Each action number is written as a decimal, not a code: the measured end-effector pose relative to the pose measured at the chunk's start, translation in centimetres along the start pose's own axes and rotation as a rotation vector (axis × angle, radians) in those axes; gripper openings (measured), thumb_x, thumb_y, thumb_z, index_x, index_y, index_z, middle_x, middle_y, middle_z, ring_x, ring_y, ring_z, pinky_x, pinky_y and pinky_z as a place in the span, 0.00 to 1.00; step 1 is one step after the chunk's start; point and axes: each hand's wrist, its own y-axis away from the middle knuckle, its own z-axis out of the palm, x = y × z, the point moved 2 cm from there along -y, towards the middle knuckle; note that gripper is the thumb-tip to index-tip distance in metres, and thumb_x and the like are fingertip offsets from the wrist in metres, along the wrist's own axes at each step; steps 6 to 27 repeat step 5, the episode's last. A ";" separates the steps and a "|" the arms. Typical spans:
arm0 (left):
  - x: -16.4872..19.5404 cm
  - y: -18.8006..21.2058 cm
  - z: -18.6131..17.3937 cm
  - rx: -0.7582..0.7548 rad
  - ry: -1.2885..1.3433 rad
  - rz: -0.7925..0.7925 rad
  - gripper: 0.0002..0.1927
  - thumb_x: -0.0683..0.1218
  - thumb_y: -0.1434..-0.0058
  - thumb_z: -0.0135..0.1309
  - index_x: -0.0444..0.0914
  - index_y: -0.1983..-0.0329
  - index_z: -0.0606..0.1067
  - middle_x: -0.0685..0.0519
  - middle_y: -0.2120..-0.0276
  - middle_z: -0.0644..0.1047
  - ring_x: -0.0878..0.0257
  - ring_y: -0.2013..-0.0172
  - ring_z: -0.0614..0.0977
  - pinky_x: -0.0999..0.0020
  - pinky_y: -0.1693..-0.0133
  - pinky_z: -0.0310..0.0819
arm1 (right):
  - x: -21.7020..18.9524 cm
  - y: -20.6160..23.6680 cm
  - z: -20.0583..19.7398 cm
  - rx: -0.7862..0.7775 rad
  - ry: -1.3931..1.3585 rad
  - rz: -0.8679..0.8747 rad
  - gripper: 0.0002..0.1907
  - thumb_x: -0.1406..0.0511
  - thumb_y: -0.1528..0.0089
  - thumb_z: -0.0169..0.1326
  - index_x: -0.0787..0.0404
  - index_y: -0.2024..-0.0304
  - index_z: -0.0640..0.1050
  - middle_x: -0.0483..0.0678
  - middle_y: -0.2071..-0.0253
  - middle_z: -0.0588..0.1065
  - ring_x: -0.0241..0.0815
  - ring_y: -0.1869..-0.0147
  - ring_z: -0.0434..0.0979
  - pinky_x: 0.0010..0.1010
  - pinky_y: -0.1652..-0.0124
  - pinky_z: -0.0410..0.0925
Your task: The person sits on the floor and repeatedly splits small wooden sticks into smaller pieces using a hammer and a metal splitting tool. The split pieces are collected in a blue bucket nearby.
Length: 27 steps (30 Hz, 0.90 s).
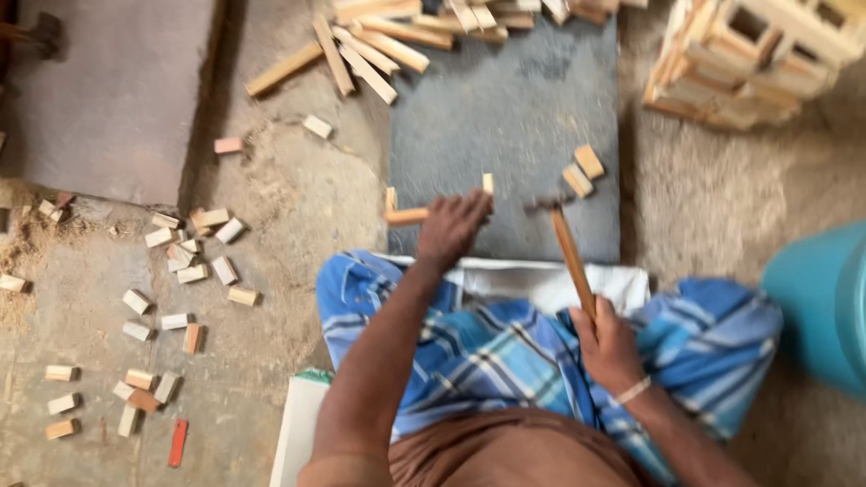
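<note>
Nailing step, by the look of it. Left hand [453, 227] pins a small wooden frame piece [408, 215] on the grey slab [505, 117], just beyond the knees. Right hand [610, 347] is clenched round the hammer [570, 257], head blurred beside the left fingers. Next strike needs fingers clear and the piece steady.

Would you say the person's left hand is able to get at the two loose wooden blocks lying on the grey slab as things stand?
Probably yes, once freed. The left hand is holding a small wooden frame on the grey slab; the two loose blocks lie beyond the hammer, with bare slab between.
</note>
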 end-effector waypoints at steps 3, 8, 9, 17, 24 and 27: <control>1.5 2.8 2.0 -0.115 0.045 0.031 0.35 0.58 0.36 0.55 0.44 0.28 0.63 0.48 0.30 0.66 0.52 0.35 0.70 0.49 0.36 0.60 | 4.0 0.8 1.9 -0.264 -0.213 0.316 0.17 0.56 0.28 0.52 0.65 0.58 0.76 0.64 0.71 0.72 0.68 0.67 0.71 0.48 0.71 0.66; 1.6 3.5 3.3 -0.228 0.091 0.041 0.42 0.62 0.44 0.57 0.41 0.30 0.61 0.44 0.33 0.65 0.48 0.35 0.65 0.42 0.37 0.56 | 6.8 0.7 2.9 -0.363 -0.182 0.424 0.16 0.56 0.32 0.52 0.62 0.52 0.77 0.61 0.68 0.77 0.64 0.66 0.76 0.45 0.69 0.70; 1.6 3.5 3.3 -0.228 0.091 0.041 0.42 0.62 0.44 0.57 0.41 0.30 0.61 0.44 0.33 0.65 0.48 0.35 0.65 0.42 0.37 0.56 | 6.8 0.7 2.9 -0.363 -0.182 0.424 0.16 0.56 0.32 0.52 0.62 0.52 0.77 0.61 0.68 0.77 0.64 0.66 0.76 0.45 0.69 0.70; 1.6 3.5 3.3 -0.228 0.091 0.041 0.42 0.62 0.44 0.57 0.41 0.30 0.61 0.44 0.33 0.65 0.48 0.35 0.65 0.42 0.37 0.56 | 6.8 0.7 2.9 -0.363 -0.182 0.424 0.16 0.56 0.32 0.52 0.62 0.52 0.77 0.61 0.68 0.77 0.64 0.66 0.76 0.45 0.69 0.70; 1.6 3.5 3.3 -0.228 0.091 0.041 0.42 0.62 0.44 0.57 0.41 0.30 0.61 0.44 0.33 0.65 0.48 0.35 0.65 0.42 0.37 0.56 | 6.8 0.7 2.9 -0.363 -0.182 0.424 0.16 0.56 0.32 0.52 0.62 0.52 0.77 0.61 0.68 0.77 0.64 0.66 0.76 0.45 0.69 0.70; 1.6 3.5 3.3 -0.228 0.091 0.041 0.42 0.62 0.44 0.57 0.41 0.30 0.61 0.44 0.33 0.65 0.48 0.35 0.65 0.42 0.37 0.56 | 6.8 0.7 2.9 -0.363 -0.182 0.424 0.16 0.56 0.32 0.52 0.62 0.52 0.77 0.61 0.68 0.77 0.64 0.66 0.76 0.45 0.69 0.70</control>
